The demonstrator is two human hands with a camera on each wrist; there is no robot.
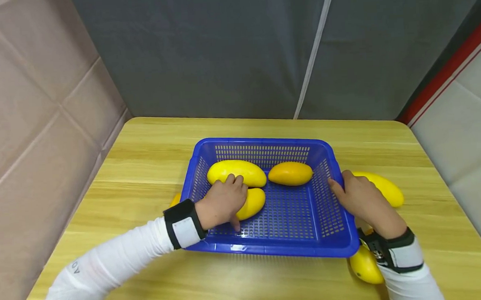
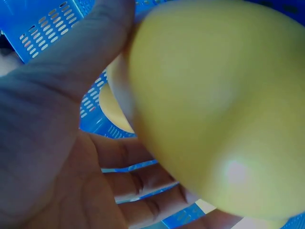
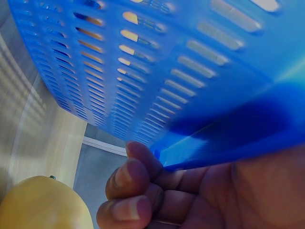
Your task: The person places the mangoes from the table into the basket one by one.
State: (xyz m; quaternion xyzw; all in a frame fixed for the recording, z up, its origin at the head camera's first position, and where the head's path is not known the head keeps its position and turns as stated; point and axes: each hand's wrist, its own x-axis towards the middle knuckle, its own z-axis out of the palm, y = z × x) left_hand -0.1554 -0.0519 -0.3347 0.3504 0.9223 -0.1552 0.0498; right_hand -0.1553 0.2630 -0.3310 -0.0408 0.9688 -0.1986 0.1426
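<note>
A blue plastic basket (image 1: pixel 286 252) with slotted walls holds several yellow mangoes. Inside it, at the near left, my left hand (image 1: pixel 224 200) grips a mango (image 1: pixel 254 202), thumb on one side and fingers round the other. That mango (image 2: pixel 214 105) fills much of the left wrist view. Just behind the hand lies a longer yellow mango (image 1: pixel 235 168), and to its right an orange-yellow mango (image 1: pixel 290 173). My right hand (image 1: pixel 359 198) holds the basket's right rim; in the right wrist view its fingers (image 3: pixel 128 179) curl beneath the rim.
Outside the basket on the right, a yellow mango (image 1: pixel 383 188) lies beyond the right hand, and another mango (image 1: pixel 366 265) sits partly behind that wrist. Orange-yellow fruit (image 1: pixel 175 199) peeks out at the basket's left side. The wooden table (image 1: pixel 142 146) meets a grey curtain (image 1: pixel 219 56) at the back.
</note>
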